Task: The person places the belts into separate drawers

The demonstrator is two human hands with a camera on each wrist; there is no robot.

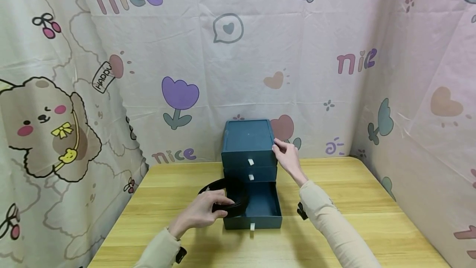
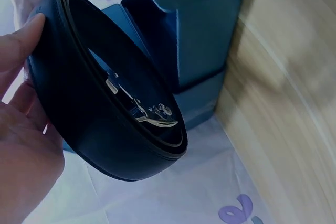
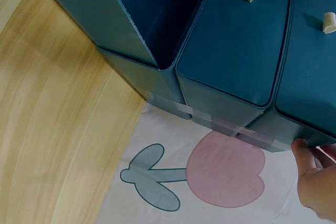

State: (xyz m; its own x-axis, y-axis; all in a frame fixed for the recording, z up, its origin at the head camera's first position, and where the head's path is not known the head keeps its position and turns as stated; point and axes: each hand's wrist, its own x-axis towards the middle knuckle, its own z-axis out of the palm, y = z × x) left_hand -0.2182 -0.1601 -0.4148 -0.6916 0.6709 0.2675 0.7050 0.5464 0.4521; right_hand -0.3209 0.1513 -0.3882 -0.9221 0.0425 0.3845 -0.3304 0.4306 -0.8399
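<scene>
A coiled black belt is pinched between the thumb and fingers of my left hand, above the left part of the pulled-out bottom drawer. Inside the coil, the left wrist view shows a shiny metal buckle. The drawer belongs to a dark blue three-drawer box, whose two upper drawers are pushed in. My right hand touches the box's right side near the top, its fingertips at the edge in the right wrist view. The belt hides part of the drawer's inside; the visible part is bare.
The box stands on a wooden table near its back edge. Behind it hangs a printed cloth, with more cloth at both sides. Small white pull tabs stick out from the drawer fronts.
</scene>
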